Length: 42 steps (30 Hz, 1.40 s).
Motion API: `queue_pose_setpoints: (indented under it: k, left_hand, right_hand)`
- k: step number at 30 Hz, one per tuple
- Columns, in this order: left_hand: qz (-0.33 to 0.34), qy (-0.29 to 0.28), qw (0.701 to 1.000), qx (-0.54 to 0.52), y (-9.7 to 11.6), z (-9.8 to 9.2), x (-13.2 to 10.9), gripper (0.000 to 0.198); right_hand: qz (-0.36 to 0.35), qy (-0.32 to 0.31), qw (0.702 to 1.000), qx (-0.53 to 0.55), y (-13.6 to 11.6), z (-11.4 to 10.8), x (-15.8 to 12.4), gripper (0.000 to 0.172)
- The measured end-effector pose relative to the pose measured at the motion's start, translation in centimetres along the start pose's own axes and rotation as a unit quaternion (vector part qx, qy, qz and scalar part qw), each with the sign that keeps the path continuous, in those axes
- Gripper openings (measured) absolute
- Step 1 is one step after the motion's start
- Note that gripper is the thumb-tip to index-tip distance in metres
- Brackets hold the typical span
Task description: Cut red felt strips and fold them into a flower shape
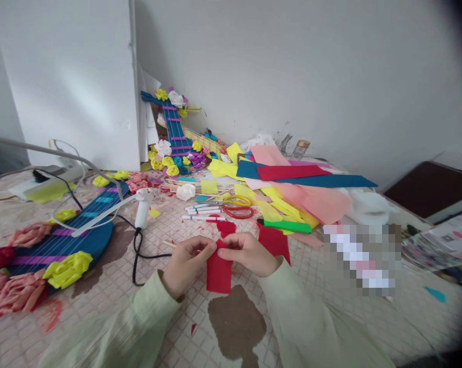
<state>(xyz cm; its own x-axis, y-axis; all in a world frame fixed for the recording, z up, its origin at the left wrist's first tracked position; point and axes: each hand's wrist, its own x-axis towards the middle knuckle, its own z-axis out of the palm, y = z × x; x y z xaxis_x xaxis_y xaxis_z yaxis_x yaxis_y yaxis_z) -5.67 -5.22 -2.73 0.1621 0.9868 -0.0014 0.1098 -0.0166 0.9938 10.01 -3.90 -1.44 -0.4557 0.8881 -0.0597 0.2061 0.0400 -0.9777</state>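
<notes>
Where left hand (190,263) and right hand (252,253) meet: red strip (219,276), held by its top, the lower end toward the wearer and above the table (169,327).
Left pinch: thumb and forefinger together on the upper left of the red strip.
Right pinch: thumb and forefinger clamped on its upper right, just beside the left fingertips.
Red scrap (226,228): just beyond the grip.
Red sheet (276,243): right of the grip, partly behind the right hand.
Green marker (286,226): beyond the red sheet.
Pens (204,208) and scissors (236,207): farther beyond the grip.
Paper pile (311,197): beyond and right.
Glue gun (142,210): beyond and left.
Guitar (95,227): farther left, flat, with paper flowers (68,270).
</notes>
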Motion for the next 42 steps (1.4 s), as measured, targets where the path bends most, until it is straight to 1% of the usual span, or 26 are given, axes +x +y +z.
queue_pose_setpoints:
  k: [5,9,16,21,25,28,32,33,37,42]
  left_hand:
    - [0.002,-0.001,1.0,0.013,0.08,-0.03,-0.06,0.019]
    - [-0.002,-0.005,1.0,0.013,0.12,-0.09,-0.12,0.019]
    - [0.005,-0.026,0.999,0.023,0.24,-0.31,-0.09,0.018]
    - [0.012,-0.03,0.999,0.039,0.18,-0.27,-0.03,0.018]
    - [0.024,-0.025,0.998,0.05,0.21,-0.27,-0.06,0.017]
    - [0.029,-0.031,0.998,0.052,0.2,-0.35,-0.09,0.018]
    - [0.022,-0.037,0.998,0.045,0.24,-0.4,-0.12,0.019]
    - [0.018,-0.038,0.998,0.045,0.28,-0.39,-0.13,0.019]
    - [0.011,-0.046,0.998,0.046,0.42,-0.28,-0.17,0.019]
    - [0.005,-0.052,0.998,0.034,0.34,-0.21,-0.17,0.018]
  right_hand:
    - [-0.003,-0.005,1.0,-0.001,-0.08,0.03,-0.06,0.021]
    - [0.002,-0.006,1.0,0.001,-0.18,0.02,-0.04,0.018]
    - [0.007,-0.007,1.0,0.006,-0.17,0.1,-0.03,0.018]
    - [0.005,-0.008,1.0,0.003,0.04,-0.01,-0.02,0.017]
    - [-0.001,0.019,1.0,-0.01,0.14,-0.13,-0.01,0.019]
    - [0.003,0.019,1.0,-0.001,0.15,-0.19,0.07,0.02]
    - [0.009,0.07,0.997,0.02,0.15,-0.2,0.24,0.03]
    - [0.01,0.074,0.997,0.024,0.14,-0.19,0.26,0.03]
    - [-0.006,0.046,0.999,0.002,0.11,-0.15,0.21,0.024]
    - [-0.008,0.05,0.999,-0.013,0.46,-0.16,0.18,0.021]
